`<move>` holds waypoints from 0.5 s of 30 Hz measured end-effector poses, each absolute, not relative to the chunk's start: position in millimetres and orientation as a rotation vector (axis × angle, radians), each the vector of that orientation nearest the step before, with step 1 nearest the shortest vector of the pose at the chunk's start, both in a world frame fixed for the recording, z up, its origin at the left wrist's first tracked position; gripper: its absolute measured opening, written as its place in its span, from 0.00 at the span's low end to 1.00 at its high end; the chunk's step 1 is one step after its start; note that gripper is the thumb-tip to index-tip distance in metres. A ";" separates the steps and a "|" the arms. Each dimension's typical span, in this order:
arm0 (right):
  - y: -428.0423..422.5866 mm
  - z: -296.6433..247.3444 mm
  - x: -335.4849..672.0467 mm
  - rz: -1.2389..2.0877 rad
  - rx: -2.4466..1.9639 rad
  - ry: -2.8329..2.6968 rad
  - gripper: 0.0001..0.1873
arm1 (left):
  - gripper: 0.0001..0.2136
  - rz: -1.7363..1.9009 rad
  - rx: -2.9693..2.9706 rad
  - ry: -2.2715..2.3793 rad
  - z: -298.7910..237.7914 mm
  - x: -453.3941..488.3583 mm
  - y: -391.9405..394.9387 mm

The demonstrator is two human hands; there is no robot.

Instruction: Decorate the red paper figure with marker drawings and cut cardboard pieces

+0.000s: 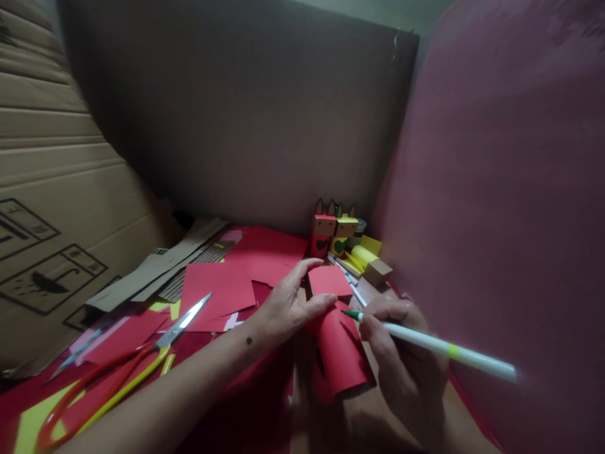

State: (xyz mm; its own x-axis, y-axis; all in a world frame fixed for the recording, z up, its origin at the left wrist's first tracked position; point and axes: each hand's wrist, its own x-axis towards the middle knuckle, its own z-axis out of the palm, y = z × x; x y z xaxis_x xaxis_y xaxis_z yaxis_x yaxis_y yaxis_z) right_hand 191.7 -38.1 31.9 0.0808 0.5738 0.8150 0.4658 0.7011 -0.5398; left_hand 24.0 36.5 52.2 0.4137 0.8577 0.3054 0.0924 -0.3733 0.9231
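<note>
I see a red paper roll (341, 350) lying on its side near the front of the table, its long axis running from the upper left toward the lower right, with a flat red flap standing up from its far end like a small square panel. My left hand (288, 306) pins it from the left, thumb pressed on the curved top and fingers spread behind the flap. A white pen (439, 347) with a green tip and a yellow-green band lies slanted in my right hand (401, 353), its tip just touching the roll's upper right side.
</note>
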 end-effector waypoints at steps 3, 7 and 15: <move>-39.0 33.0 190.5 0.074 -0.874 -1.578 0.06 | 0.25 1.060 1.775 0.844 52.0 23.5 36.6; -37.8 33.1 190.6 0.067 -0.867 -1.569 0.06 | 0.25 1.042 1.789 0.874 52.5 22.4 35.6; -38.1 30.3 191.7 0.066 -0.906 -1.562 0.05 | 0.26 1.059 1.824 0.892 52.8 22.3 34.9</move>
State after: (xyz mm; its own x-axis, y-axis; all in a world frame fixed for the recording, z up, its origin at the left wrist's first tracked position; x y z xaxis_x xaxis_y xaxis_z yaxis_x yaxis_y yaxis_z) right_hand 191.7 -38.1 30.3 0.0760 0.5704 0.8179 0.4996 0.6881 -0.5263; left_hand 22.3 34.9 52.8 0.3931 0.8627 0.3180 0.1667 -0.4070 0.8981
